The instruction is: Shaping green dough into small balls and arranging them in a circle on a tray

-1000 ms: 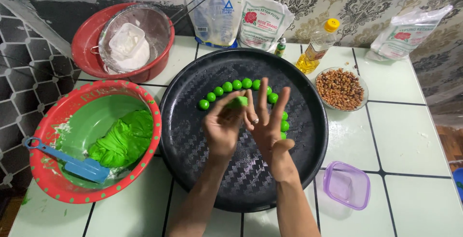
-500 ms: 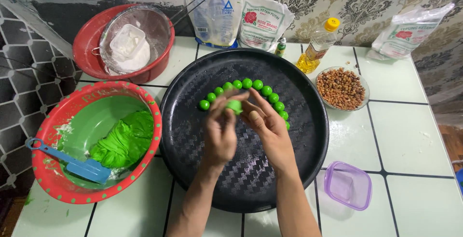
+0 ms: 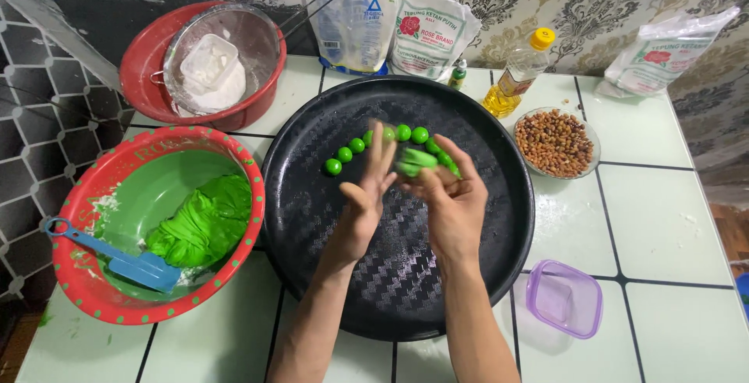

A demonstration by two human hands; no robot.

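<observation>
Green dough piece (image 3: 416, 161) sits pressed btwn left hand (image 3: 365, 200) and right hand (image 3: 452, 200), palms together over the black tray (image 3: 406, 289). Rolling step, I'd judge. Finished balls (image 3: 349, 153) arc at 12 o'clock; dough bowl (image 3: 94, 305) at 9. Next calls for light, even palm pressure.

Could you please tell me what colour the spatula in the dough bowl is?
The spatula is blue, seen in the head view.
</observation>
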